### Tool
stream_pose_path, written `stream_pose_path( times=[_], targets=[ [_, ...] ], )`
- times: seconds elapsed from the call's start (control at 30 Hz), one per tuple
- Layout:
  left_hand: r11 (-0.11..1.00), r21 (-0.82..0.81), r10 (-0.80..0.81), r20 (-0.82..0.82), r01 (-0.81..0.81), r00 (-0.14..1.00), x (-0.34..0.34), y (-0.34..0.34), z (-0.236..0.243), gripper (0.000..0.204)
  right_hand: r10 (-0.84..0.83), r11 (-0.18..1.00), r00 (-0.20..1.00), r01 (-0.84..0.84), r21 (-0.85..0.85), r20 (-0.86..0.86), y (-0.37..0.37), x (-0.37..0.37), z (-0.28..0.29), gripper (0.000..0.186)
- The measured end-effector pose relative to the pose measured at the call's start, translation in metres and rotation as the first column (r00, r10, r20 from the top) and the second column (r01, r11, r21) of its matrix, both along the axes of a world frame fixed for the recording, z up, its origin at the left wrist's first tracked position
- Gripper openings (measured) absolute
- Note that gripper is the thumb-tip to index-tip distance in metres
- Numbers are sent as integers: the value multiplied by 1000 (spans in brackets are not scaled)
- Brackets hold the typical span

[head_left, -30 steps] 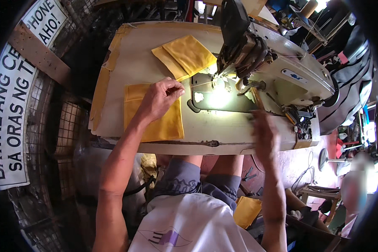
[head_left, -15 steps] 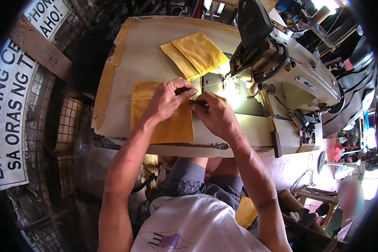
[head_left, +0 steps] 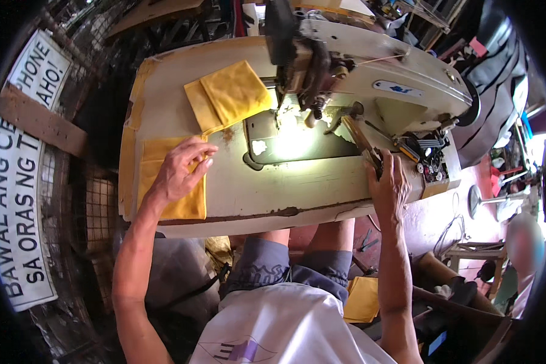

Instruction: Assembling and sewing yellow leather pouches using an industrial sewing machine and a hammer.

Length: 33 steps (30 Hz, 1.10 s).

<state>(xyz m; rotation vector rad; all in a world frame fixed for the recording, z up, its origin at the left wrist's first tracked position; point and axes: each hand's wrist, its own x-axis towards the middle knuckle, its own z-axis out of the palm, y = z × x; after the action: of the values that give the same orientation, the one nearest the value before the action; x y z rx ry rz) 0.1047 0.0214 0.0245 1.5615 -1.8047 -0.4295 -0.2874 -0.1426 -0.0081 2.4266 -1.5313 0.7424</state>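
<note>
My left hand [head_left: 184, 170] hovers over a flat yellow fabric piece [head_left: 189, 203] at the table's left front. Its fingers are loosely curled, with thumb and forefinger apart and nothing visible between them. My right hand [head_left: 389, 187] is closed around a small dark tool [head_left: 376, 162], mostly hidden by the fingers, beside a wooden bar [head_left: 359, 136] at the sewing machine's front. Farther back lies a second, folded yellow fabric piece [head_left: 233, 96], its near corner close to the first. The sewing machine [head_left: 321, 67] stands right of it, with its lamp lighting the needle area.
The pale, worn sewing table [head_left: 297, 182] has a chipped front edge. A bobbin winder [head_left: 432, 158] sits at its right end. More yellow fabric [head_left: 362, 299] lies below, beside my right leg. A lettered sign [head_left: 21, 212] and wire mesh stand at the left. Another person [head_left: 523, 242] is at far right.
My hands have parted. The right one moved rightward to the wooden bar with the dark tool; the left drew away from it over the near fabric. The view has shifted right.
</note>
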Motion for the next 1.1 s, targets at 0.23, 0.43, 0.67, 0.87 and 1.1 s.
stream_pose_path(
  times=[0.23, 0.43, 0.67, 0.87, 1.1],
  targets=[
    [920, 30, -328, -487, 391, 809, -107, 63, 17, 25, 108, 977, 994, -103, -186, 17, -11, 5, 4, 48],
    [824, 559, -38, -109, 93, 993, -125, 75, -143, 25, 214, 974, 961, -224, 38, 177, -3, 17, 8, 41],
    [859, 511, 74, -88, -19, 993, -103, 52, -167, 21, 273, 961, 951, -261, -94, 144, -4, 21, 7, 38],
    [838, 544, 165, -172, -46, 971, -116, 74, -174, 21, 289, 957, 934, -289, -32, 208, -3, 16, 5, 31],
    [794, 604, 265, -240, -71, 934, -115, 74, -171, 20, 262, 963, 945, -268, 7, 195, -4, 24, 10, 27]
  ],
)
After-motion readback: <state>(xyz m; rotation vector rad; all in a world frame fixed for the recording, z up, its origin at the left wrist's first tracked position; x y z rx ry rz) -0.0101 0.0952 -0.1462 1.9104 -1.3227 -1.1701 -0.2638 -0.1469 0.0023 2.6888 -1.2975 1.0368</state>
